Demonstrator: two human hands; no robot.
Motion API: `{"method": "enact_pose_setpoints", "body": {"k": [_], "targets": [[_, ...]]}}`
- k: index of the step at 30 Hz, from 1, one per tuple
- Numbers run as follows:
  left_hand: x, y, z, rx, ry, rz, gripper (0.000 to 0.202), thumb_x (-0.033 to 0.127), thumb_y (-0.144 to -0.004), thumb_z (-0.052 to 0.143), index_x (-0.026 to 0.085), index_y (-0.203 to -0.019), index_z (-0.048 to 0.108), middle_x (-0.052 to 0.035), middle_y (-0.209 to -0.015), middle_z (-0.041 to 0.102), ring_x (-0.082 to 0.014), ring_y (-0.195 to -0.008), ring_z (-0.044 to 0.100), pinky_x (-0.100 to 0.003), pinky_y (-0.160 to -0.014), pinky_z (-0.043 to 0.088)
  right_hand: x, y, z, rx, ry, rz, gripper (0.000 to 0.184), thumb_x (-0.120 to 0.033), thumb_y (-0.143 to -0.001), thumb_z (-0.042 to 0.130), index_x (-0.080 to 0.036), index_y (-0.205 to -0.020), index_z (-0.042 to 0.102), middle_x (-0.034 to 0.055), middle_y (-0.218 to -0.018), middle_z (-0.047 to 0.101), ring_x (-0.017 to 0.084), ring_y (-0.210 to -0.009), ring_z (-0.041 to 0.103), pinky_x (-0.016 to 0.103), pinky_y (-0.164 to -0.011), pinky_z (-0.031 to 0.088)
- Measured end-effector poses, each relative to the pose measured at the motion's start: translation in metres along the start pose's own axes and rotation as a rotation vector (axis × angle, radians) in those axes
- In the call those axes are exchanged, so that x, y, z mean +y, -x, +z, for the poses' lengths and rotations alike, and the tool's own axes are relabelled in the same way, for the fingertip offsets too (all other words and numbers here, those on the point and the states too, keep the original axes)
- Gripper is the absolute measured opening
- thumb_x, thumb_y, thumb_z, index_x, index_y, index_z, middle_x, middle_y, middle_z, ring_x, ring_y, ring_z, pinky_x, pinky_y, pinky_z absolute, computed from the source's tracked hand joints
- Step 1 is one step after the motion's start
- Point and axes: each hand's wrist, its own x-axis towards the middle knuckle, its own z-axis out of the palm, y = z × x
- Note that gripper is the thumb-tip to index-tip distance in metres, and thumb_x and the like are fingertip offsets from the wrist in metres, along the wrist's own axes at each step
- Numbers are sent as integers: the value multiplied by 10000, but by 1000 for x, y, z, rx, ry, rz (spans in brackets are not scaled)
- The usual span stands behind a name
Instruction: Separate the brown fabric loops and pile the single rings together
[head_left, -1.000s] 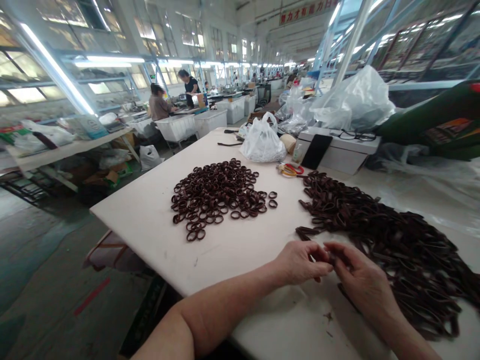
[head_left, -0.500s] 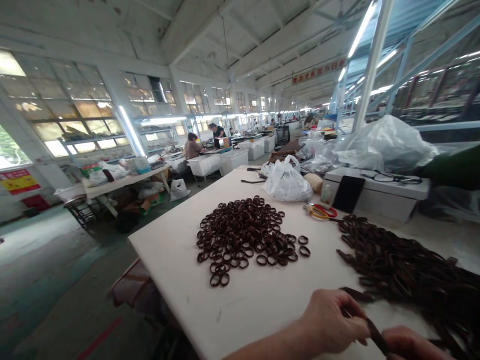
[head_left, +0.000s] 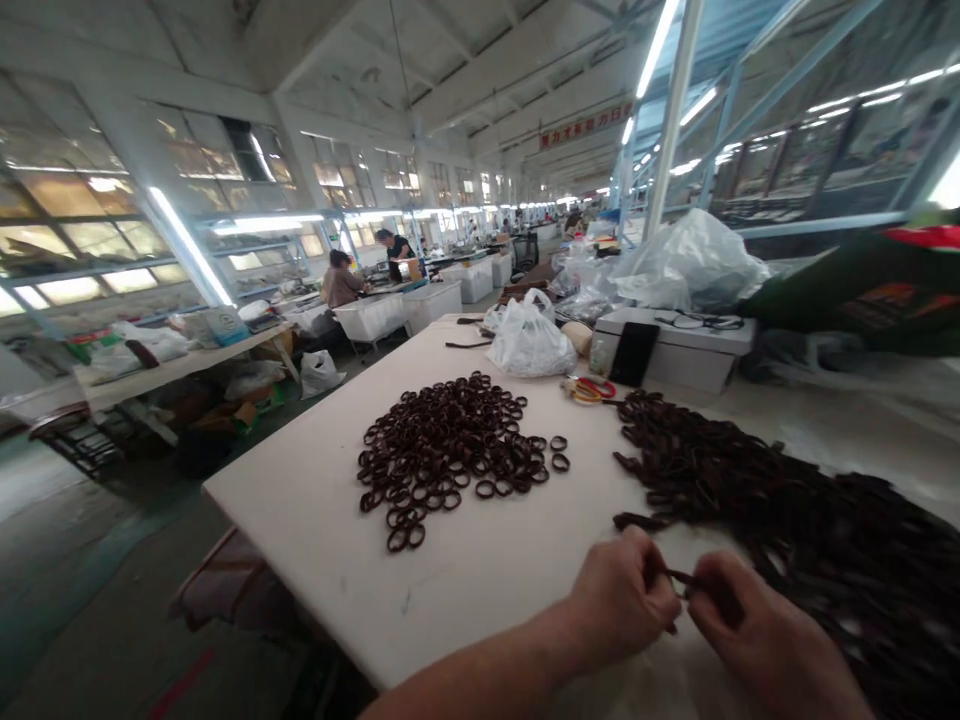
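Between my two hands is a dark brown strip (head_left: 681, 577), pinched at one end by my left hand (head_left: 626, 590) and at the other by my right hand (head_left: 750, 620). Both hands are closed, close together, above the near part of the white table (head_left: 480, 580). Just behind and to the right of them spreads a large heap of dark brown strips (head_left: 757, 480), some of them looped. Left of my hands, further off, lies a pile of small dark brown rings (head_left: 450, 440), with several single rings at its edges.
Behind the piles stand a white plastic bag (head_left: 531, 340), scissors with red and yellow handles (head_left: 589, 390), a black phone-like slab (head_left: 634, 353) and a white box (head_left: 686, 350) with glasses on it. Two people (head_left: 345, 280) work at far benches. A stool (head_left: 79, 440) is far left.
The view has turned right, so the table and piles shift left. My right hand has come further into view, and both hands have drawn closer together on the strip.
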Motion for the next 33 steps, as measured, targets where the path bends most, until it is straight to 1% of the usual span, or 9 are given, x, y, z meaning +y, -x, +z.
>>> {"method": "enact_pose_setpoints", "body": {"k": [4, 10, 12, 15, 19, 21, 24, 29, 33], "targets": [[13, 4, -9, 134, -329, 136, 104, 110, -758, 558, 187, -816, 520, 42, -623, 536, -117, -570, 556, -182, -538, 400, -26, -3, -9, -43, 97, 90, 206, -292, -737, 463, -225, -870, 605, 16, -669, 647, 177, -559, 584, 254, -522, 356], [13, 1, -12, 124, -316, 137, 110, 93, -793, 524, 192, -833, 502, 65, -599, 535, -104, -528, 561, -169, -526, 398, -29, -3, -10, -139, 2, 89, 160, -248, -776, 472, -213, -834, 618, 3, -693, 640, 158, -646, 581, 243, -602, 380], [9, -4, -21, 158, -309, 142, 101, 96, -798, 518, 190, -829, 496, 72, -585, 536, -98, -514, 566, -164, -522, 399, -25, -2, -11, -136, -45, 69, 145, -276, -789, 497, -208, -863, 603, -13, -673, 623, 138, -606, 568, 229, -589, 393], [0, -16, -58, 325, -317, 128, 74, 125, -819, 518, 188, -852, 499, 68, -614, 562, -97, -517, 581, -164, -524, 409, -14, -3, -11, -92, -96, 52, 211, -328, -820, 507, -196, -954, 602, -16, -671, 621, 126, -552, 555, 228, -573, 412], [-12, -27, -123, 713, -364, 62, 137, 241, -828, 609, 184, -900, 507, 58, -663, 580, -100, -462, 558, -182, -490, 412, 0, -9, -12, -5, -104, 43, 225, -324, -843, 482, -184, -946, 626, 21, -723, 642, 153, -609, 581, 266, -631, 433], [-12, -29, -138, 772, -379, 62, 141, 281, -839, 609, 182, -884, 519, 54, -678, 579, -97, -448, 544, -187, -483, 414, 5, -10, -13, 19, -98, 32, 207, -301, -843, 479, -182, -910, 635, 36, -760, 654, 164, -646, 592, 281, -663, 436], [-1, -32, -122, 564, -407, 109, 118, 296, -862, 582, 182, -838, 565, 37, -708, 598, -106, -524, 572, -194, -537, 444, 8, -12, -13, 35, -91, 18, 187, -254, -835, 481, -185, -898, 643, 46, -816, 671, 167, -678, 601, 286, -681, 441], [35, -47, -58, 82, -780, 233, 96, 258, -807, 680, 198, -880, 662, -4, -844, 641, -154, -757, 601, -251, -768, 462, 10, -12, -11, 45, -78, 0, 165, -203, -820, 501, -188, -888, 650, 46, -851, 684, 168, -705, 615, 277, -675, 444], [48, -67, -32, -150, -959, 188, 97, 208, -741, 721, 191, -831, 689, -52, -872, 647, -222, -882, 604, -299, -832, 448, 10, -12, -10, 44, -80, -19, 145, -194, -823, 509, -193, -866, 647, 40, -843, 680, 163, -713, 615, 264, -667, 444]]}}
